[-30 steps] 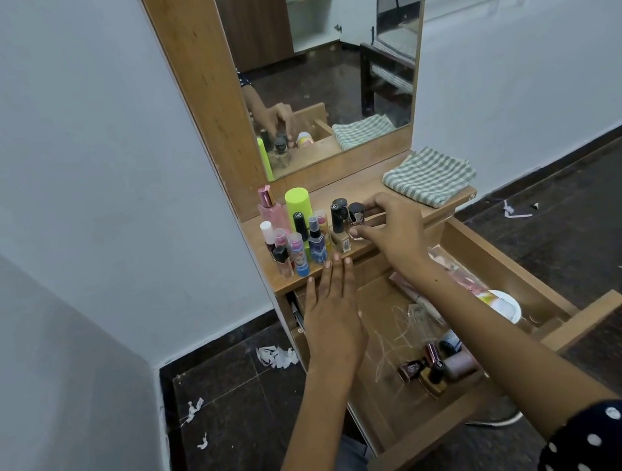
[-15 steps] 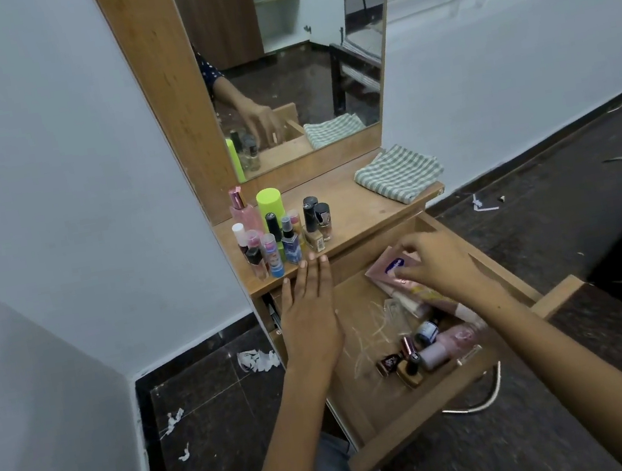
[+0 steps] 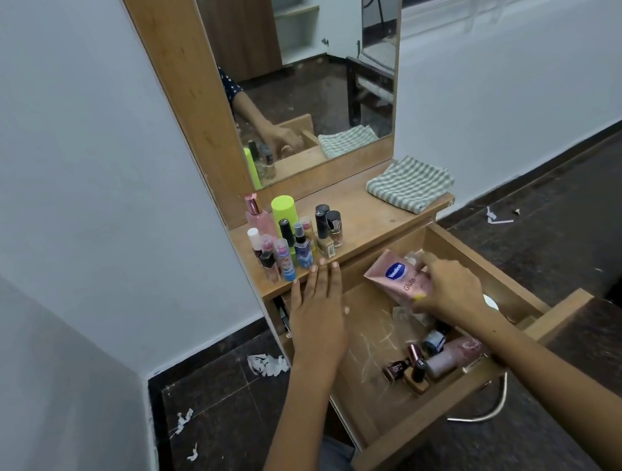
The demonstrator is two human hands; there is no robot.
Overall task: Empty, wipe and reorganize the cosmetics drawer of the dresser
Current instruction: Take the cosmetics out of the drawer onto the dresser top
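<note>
The wooden drawer (image 3: 425, 427) of the dresser stands pulled out in front of me. My right hand (image 3: 450, 288) grips a pink Vaseline tube (image 3: 399, 276) and holds it tilted just above the drawer's back part. My left hand (image 3: 319, 311) lies flat, fingers together, with its fingertips on the front edge of the dresser top (image 3: 370, 223). Several small bottles (image 3: 431, 359) lie near the drawer's front wall. A cluster of nail polish and spray bottles (image 3: 293, 234) stands upright on the left of the dresser top.
A folded green checked cloth (image 3: 411, 182) lies on the right of the dresser top. A mirror (image 3: 305, 57) rises behind it. A white round lid (image 3: 491, 304) sits at the drawer's right wall. Paper scraps (image 3: 266, 364) litter the dark floor; a wall is close on the left.
My right hand left the bottles on the dresser top, went down into the drawer and took hold of the pink tube, now lifted slightly. My left hand stayed on the edge.
</note>
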